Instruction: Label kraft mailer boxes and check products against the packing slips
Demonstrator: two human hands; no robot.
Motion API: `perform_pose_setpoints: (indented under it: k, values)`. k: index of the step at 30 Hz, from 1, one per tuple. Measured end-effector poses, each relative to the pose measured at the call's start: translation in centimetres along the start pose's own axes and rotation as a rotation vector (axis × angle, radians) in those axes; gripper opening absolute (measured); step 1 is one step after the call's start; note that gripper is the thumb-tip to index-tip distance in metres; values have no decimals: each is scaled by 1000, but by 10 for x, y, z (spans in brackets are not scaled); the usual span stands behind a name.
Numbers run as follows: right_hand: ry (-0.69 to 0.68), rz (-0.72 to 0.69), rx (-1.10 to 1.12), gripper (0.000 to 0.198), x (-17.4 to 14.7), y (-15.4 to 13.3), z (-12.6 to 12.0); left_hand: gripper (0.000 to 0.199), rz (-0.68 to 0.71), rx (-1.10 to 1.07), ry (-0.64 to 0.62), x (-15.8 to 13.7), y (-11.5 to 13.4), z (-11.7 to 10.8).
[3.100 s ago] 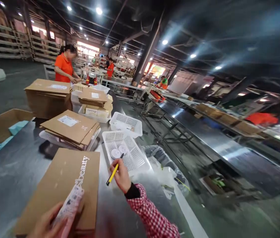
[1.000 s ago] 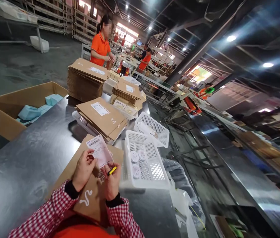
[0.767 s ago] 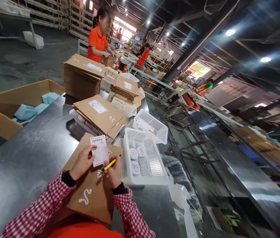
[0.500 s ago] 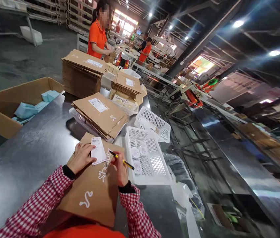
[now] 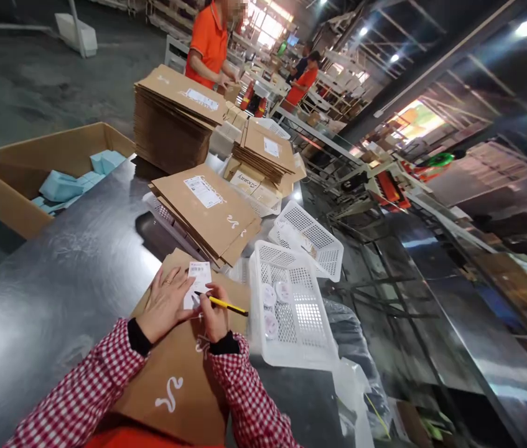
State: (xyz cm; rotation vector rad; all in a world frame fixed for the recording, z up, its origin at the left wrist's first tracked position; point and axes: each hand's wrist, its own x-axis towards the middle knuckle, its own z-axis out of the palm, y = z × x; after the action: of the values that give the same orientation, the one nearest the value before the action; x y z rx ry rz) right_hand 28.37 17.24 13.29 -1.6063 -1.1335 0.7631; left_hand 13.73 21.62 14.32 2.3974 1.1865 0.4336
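Observation:
A flat brown cardboard mailer [image 5: 183, 367] with white lettering and a squiggle lies in front of me on the metal table. On its upper part is a white paper slip [image 5: 200, 272] with a barcode. My left hand [image 5: 166, 303] rests flat over the slip's left side, its fingers stretched out. In my right hand [image 5: 215, 316] is a yellow and black pen [image 5: 228, 305], pinched between thumb and fingers, its dark tip at the slip. My hands partly cover the slip's lower part and the mailer's lettering.
Right of the mailer, a white plastic basket [image 5: 300, 358] contains a few round white items; another basket [image 5: 335, 264] stands behind it. Labelled mailers [image 5: 211, 218] and a tall stack [image 5: 170, 127] lie ahead. An open carton [image 5: 6, 208] with blue pieces is left. A co-worker [image 5: 207, 46] stands beyond.
My right hand has moved left onto the slip, bringing the pen tip to it. My left hand has spread flatter over the slip. The camera view has shifted.

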Motion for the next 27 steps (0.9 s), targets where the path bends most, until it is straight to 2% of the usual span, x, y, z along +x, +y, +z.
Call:
perform_pose_setpoints:
  k: [4, 7, 15, 23, 27]
  values:
    - [-51, -183, -241, 20, -3, -3, -7, 63, 4, -8, -2, 0, -3, 4]
    - [-91, -244, -289, 22, -4, -6, -8, 63, 6, -33, -1, -1, -5, 6]
    - [-166, -303, -279, 23, -2, -3, -7, 61, -21, -62, -49, 1, -1, -4]
    - [-153, -286, -298, 22, -3, -5, -7, 59, -12, -61, -28, 1, -1, -2]
    - [-210, -291, -277, 21, -3, -6, -7, 59, -15, -60, -39, 1, -1, -3]
